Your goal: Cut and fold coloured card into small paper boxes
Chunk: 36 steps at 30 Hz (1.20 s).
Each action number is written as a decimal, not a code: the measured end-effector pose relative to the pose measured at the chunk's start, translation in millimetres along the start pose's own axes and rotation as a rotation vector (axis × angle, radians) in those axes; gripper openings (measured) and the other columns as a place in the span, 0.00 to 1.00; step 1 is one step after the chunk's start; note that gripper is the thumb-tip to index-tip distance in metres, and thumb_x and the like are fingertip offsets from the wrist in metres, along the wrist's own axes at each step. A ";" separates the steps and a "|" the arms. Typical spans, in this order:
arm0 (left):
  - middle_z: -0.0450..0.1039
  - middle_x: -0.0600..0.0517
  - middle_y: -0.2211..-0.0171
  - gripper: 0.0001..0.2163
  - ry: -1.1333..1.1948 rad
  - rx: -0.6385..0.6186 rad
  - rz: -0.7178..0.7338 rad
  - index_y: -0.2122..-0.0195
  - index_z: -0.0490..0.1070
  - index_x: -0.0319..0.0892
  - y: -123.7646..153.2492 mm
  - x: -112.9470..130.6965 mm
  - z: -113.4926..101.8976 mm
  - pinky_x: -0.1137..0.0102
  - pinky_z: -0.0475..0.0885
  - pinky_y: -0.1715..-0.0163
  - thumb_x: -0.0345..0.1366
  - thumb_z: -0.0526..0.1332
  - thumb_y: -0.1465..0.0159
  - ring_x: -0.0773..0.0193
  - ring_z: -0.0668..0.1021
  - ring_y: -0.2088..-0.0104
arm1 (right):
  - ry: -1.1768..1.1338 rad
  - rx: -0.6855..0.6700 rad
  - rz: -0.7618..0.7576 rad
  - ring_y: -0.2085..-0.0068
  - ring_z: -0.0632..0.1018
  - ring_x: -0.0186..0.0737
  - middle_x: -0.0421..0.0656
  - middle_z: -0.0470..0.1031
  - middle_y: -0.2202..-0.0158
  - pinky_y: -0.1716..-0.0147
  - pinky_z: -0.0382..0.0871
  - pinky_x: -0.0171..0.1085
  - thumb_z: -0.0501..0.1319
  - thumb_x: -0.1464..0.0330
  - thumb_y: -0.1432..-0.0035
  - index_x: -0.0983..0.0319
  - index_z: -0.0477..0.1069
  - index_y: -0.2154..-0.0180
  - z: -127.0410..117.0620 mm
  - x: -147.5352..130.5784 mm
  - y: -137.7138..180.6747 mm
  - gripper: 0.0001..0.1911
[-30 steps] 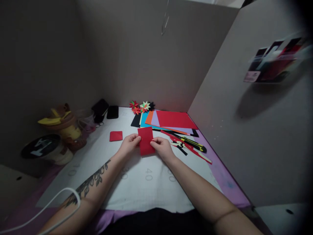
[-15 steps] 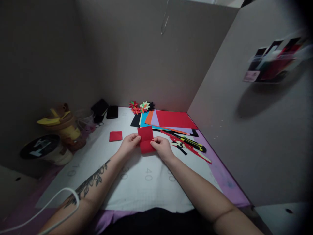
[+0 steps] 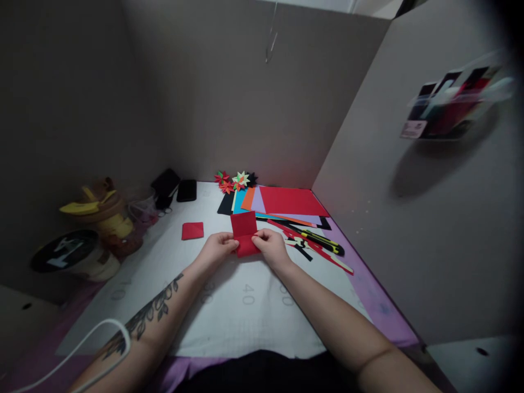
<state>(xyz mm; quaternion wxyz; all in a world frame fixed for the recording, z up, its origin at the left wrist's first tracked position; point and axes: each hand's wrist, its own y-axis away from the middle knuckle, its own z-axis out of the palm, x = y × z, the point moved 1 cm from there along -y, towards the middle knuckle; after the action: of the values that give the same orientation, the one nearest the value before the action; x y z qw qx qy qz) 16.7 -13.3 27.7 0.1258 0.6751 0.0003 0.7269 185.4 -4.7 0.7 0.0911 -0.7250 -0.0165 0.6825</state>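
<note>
A red piece of paper (image 3: 244,224) with a crease across its middle is held up over the white mat (image 3: 245,322). My left hand (image 3: 221,245) pinches its left edge near the crease, thumb in front. On the right edge, my right hand (image 3: 268,244) grips it between thumb and fingers at about the same height. The lower part bends toward me, while the upper part stands up behind it. To the left of my left hand, a stack of red paper squares (image 3: 192,230) lies on the mat.
Coloured sheets (image 3: 292,201) lie at the back, with folded paper stars (image 3: 239,180) behind them. Right of my hands are a yellow-black utility knife (image 3: 325,243) and paper strips (image 3: 301,248). A phone (image 3: 187,190) and pots (image 3: 112,221) stand left. A white cable (image 3: 126,338) crosses my left forearm.
My left hand has slid slightly down the paper's left edge to the crease. The lower part of the paper now bends more toward me. The view has shifted a little.
</note>
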 end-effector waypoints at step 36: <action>0.67 0.56 0.83 0.12 -0.041 0.027 0.029 0.79 0.68 0.37 -1.7 -1.5 -1.2 0.76 0.58 0.79 0.42 0.66 0.54 0.72 0.65 0.81 | -0.261 -0.019 0.024 0.79 0.65 0.30 0.30 0.65 0.80 0.76 0.58 0.30 0.63 0.67 0.55 0.59 0.59 0.69 1.7 5.5 -2.2 0.13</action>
<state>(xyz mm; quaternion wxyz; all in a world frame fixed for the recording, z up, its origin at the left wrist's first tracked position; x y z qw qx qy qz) 15.8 -11.8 25.9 0.1061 0.6915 -0.0021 0.7146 184.3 -1.5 -4.5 0.0731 -0.6309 -0.0257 0.7720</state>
